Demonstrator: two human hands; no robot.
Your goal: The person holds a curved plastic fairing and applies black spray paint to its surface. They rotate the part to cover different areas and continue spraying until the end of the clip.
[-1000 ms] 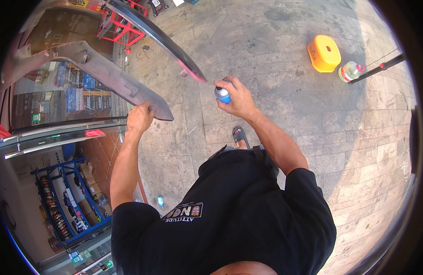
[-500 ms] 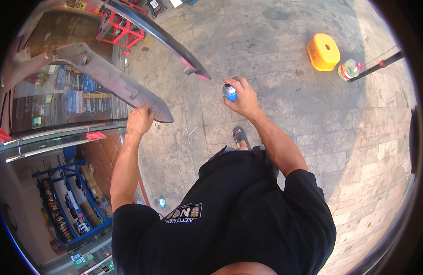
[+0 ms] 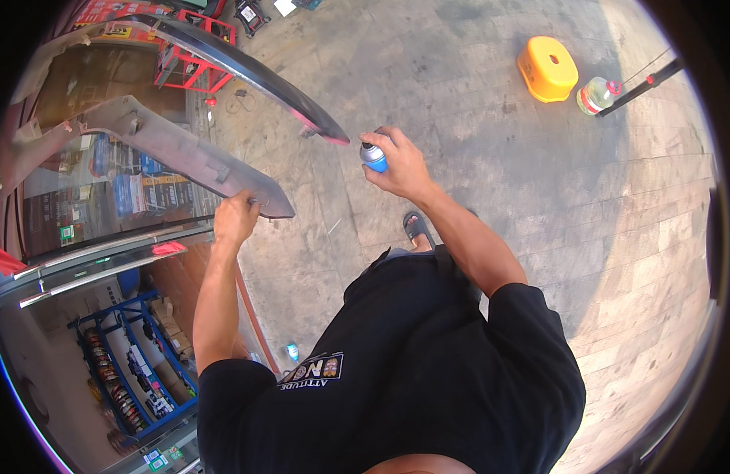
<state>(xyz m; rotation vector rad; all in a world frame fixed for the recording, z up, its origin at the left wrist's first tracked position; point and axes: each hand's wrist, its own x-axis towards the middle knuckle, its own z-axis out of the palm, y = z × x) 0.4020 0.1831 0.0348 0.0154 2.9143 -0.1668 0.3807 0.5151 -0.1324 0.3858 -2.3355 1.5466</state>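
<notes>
My left hand (image 3: 237, 217) is closed on the near end of a long curved car body panel (image 3: 179, 142). Grey with a pinkish cast, this panel runs from my fingers toward the upper left. Beyond it arches a dark, glossy section (image 3: 254, 75) with a pink-tinged tip; at the far left it seems to join the grey part, though I cannot tell for sure. My right hand (image 3: 400, 166) is wrapped round a blue and silver spray can (image 3: 373, 157), with the index finger at its dark top. The can is just right of the glossy tip, apart from it.
At the left stand a glass-fronted display (image 3: 135, 186) with boxes and a blue rack (image 3: 135, 363) of goods. A red metal frame (image 3: 192, 67) stands at the back. A yellow stool (image 3: 548, 69) and a large clear bottle (image 3: 596, 96) stand at the right. A small blue-and-white can (image 3: 293, 351) sits lower left.
My right hand has moved left with the spray can, a little closer to the glossy tip. My left hand keeps its hold on the panel's end. The whole view has shifted slightly.
</notes>
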